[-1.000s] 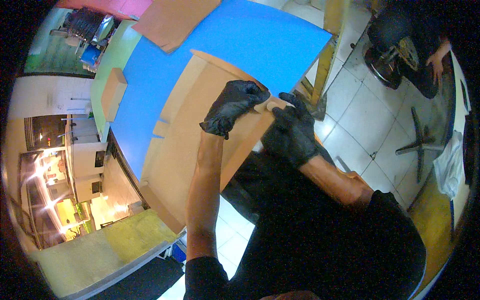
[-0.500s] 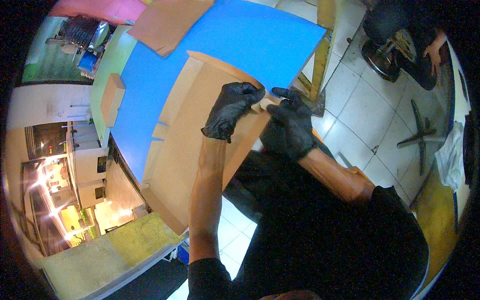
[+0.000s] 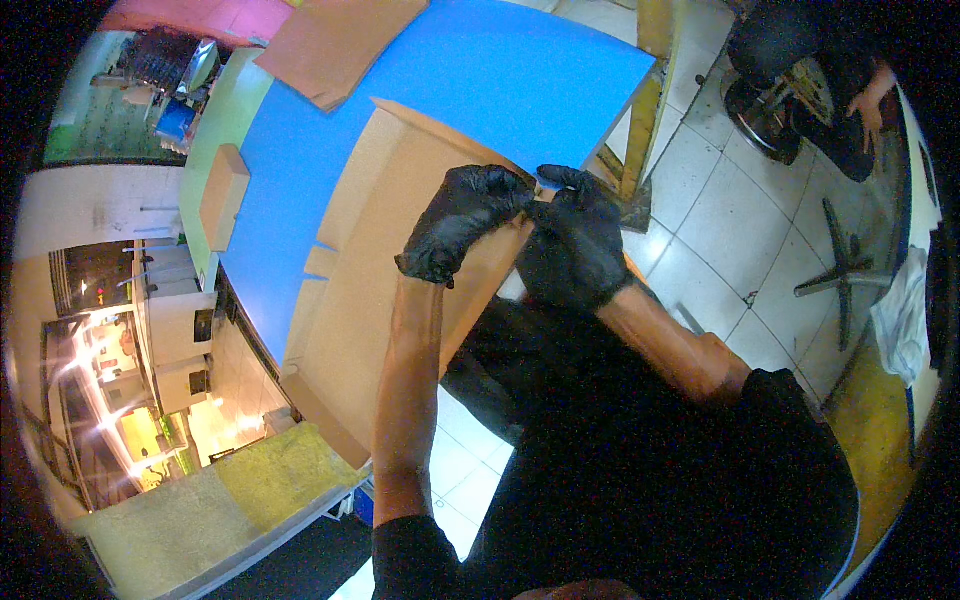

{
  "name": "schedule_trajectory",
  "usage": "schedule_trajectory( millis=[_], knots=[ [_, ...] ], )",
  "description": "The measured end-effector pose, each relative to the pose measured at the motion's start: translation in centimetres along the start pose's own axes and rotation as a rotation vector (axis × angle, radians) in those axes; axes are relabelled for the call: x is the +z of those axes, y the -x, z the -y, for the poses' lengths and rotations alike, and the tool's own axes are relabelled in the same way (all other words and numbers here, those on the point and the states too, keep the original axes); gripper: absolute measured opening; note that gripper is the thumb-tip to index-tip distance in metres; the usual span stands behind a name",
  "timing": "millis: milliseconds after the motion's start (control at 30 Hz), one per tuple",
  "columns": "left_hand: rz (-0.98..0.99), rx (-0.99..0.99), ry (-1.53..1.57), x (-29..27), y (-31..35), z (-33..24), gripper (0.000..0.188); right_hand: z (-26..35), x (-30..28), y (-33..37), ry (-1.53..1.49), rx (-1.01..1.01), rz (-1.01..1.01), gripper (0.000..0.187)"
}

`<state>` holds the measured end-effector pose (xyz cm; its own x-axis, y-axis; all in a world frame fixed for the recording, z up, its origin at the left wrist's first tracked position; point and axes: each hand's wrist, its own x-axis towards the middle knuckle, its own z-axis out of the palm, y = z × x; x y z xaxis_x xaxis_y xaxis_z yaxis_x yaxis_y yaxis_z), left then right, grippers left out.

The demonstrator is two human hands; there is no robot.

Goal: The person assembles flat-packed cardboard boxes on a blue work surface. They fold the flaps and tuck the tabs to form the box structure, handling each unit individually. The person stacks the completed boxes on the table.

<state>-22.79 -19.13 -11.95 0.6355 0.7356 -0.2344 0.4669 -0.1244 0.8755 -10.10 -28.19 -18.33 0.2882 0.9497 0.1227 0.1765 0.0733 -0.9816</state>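
A brown cardboard box tray (image 3: 345, 270), its side flaps partly raised, lies across the near part of a blue tabletop (image 3: 500, 85). Both my hands wear black gloves and meet at the box's right-hand corner. My left hand (image 3: 460, 225) reaches over the inside of the box, its fingers curled closed on the corner flaps. From the outer side, my right hand (image 3: 578, 245) pinches the same corner, with its thumb and fingers bent round the cardboard. The folded flaps themselves are mostly hidden behind the gloves.
A flat cardboard piece (image 3: 340, 45) lies at the table's far side. Another small folded cardboard piece (image 3: 225, 195) sits at the left on a green surface. At the upper right a person (image 3: 790, 75) is beside a round stool. A dark star-shaped base (image 3: 845, 270) stands on the tiled floor.
The pale flap that showed between my fingers is now covered. My hands have closed in on the corner, the right thumb and fingers pressing nearer to the left hand.
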Motion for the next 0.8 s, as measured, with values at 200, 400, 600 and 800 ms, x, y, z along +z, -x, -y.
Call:
schedule_trajectory(
  millis=[200,400,600,800],
  knots=[
    [-0.078,-0.200,0.004,0.2,0.1,0.2,0.021,2.1,-2.4,-0.6,0.023,0.044,0.180,0.042],
    [-0.019,-0.038,0.047,-0.2,-0.3,2.4,0.021,0.5,-4.7,-1.8,-0.290,0.283,0.087,0.037],
    [-0.166,-0.049,-0.887,4.1,4.2,0.1,0.025,1.9,-5.3,-3.9,-0.356,0.217,0.011,0.037],
    [0.109,0.306,-0.717,7.9,11.7,-1.1,0.017,1.5,-5.1,-5.8,0.079,-0.223,0.042,0.041]
  ],
)
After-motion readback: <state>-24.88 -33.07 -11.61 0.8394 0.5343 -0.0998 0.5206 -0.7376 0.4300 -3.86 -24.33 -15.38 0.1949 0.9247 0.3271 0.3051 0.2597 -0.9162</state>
